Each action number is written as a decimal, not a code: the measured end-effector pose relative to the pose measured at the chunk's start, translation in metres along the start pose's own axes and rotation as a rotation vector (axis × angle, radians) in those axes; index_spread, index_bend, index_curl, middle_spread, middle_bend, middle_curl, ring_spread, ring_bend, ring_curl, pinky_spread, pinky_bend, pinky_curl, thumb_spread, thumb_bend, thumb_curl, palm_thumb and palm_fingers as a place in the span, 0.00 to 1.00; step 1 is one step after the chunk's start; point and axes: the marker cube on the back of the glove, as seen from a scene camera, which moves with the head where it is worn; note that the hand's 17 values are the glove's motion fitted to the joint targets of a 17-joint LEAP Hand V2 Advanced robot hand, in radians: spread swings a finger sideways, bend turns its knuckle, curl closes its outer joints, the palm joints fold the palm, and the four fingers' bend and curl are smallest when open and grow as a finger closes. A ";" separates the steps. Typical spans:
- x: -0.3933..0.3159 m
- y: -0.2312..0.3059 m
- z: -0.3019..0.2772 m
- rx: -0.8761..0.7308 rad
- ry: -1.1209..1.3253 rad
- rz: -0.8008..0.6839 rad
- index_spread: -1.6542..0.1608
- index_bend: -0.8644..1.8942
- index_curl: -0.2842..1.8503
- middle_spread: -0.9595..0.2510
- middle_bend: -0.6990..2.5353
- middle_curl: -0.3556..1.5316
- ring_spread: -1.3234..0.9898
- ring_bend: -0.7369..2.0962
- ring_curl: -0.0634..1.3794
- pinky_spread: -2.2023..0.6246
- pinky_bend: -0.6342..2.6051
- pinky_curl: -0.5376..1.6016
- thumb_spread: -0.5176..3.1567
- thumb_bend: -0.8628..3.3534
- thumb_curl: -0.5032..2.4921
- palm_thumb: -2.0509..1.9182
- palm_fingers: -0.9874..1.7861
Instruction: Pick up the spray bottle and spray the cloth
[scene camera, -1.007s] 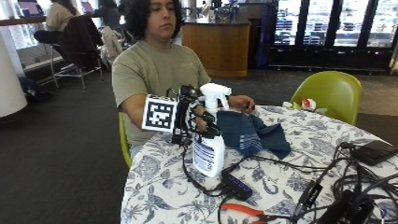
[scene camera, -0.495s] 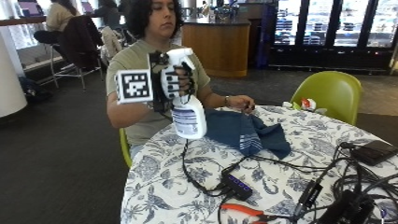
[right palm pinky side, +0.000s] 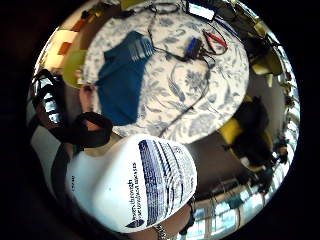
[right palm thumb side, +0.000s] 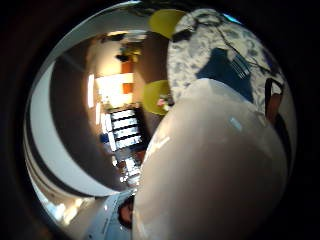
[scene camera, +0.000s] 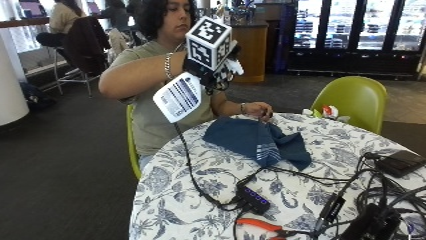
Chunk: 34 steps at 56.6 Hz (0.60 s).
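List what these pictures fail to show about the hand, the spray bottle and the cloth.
- Gloved right hand: its fingers on the trigger are hidden in the outside view behind the marker cube.
- Spray bottle: its nozzle is barely visible in the outside view; both palm views show only its body.
- Cloth: whether it is wet cannot be told in any view.
- Bare hand: whether it pinches the cloth or only rests on it is unclear.

- Your gloved right hand holds the spray bottle high above the table's near edge, with open air between it and the blue cloth.
- The bare left hand rests on the cloth's far edge.
- A black cable hangs down to the USB hub.
- Cables and orange-handled pliers crowd the tablecloth beside the cloth.
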 end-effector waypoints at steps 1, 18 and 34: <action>-0.001 -0.003 0.004 -0.020 0.033 0.018 0.78 0.44 0.38 0.65 0.41 0.49 0.50 0.52 0.38 0.69 0.33 0.45 0.25 0.20 0.41 0.77 0.85; 0.009 -0.052 0.088 -0.267 0.365 0.244 0.78 0.43 0.40 0.66 0.42 0.49 0.50 0.52 0.39 0.69 0.33 0.45 0.25 0.20 0.43 0.77 0.84; 0.039 -0.070 0.152 -0.443 0.493 0.347 0.78 0.43 0.41 0.66 0.42 0.49 0.50 0.52 0.38 0.70 0.33 0.45 0.25 0.20 0.44 0.77 0.84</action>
